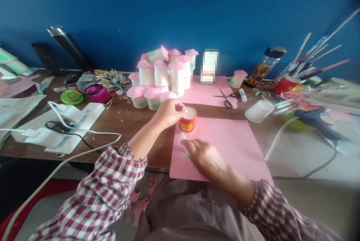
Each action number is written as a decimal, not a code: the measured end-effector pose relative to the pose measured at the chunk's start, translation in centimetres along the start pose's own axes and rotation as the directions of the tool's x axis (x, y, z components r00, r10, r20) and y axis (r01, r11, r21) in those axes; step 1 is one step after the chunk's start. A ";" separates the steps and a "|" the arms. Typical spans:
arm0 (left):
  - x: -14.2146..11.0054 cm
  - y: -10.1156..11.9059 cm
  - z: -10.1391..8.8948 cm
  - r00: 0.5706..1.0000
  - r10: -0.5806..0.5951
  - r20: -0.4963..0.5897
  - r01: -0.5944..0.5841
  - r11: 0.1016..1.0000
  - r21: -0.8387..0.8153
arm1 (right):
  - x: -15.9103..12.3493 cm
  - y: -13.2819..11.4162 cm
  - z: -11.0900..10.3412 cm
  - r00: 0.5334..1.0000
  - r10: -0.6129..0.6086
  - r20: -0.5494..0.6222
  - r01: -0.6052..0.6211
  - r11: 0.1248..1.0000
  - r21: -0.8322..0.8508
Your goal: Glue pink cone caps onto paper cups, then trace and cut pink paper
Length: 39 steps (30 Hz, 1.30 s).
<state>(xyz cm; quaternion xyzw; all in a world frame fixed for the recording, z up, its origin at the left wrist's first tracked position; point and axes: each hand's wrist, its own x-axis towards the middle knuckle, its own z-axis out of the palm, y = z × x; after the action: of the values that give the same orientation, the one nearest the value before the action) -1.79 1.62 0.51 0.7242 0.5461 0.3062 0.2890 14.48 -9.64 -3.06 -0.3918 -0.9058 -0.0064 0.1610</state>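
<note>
Left hand (171, 113) pinches upper edge of red paper cup (188, 124), presumably to steady it. Cup seated rim-down at far left corner of near pink sheet (230, 143); wide rim suits stable footing. Right hand (206, 157) grips slim pen-like tool (182, 136) low, likely for control, tip beside rim. Scissors (227, 100) rest on rear pink sheet (204, 93).

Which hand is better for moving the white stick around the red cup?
Probably the right hand: it grips the white stick, whose tip is near the red cup's bottom edge. The left hand is at the cup's top, seemingly steadying it.
</note>
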 end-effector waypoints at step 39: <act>-0.2 0.3 -0.4 1.000 -0.022 0.017 0.022 0.999 0.030 | -2.9 3.9 -1.0 0.946 0.289 -0.148 -0.240 0.929 0.281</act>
<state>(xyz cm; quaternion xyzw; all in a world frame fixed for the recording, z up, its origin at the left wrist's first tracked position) -1.95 1.39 0.95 0.7249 0.5561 0.2888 0.2862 19.39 -9.18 -3.46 -0.4841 -0.8182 0.0971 0.2945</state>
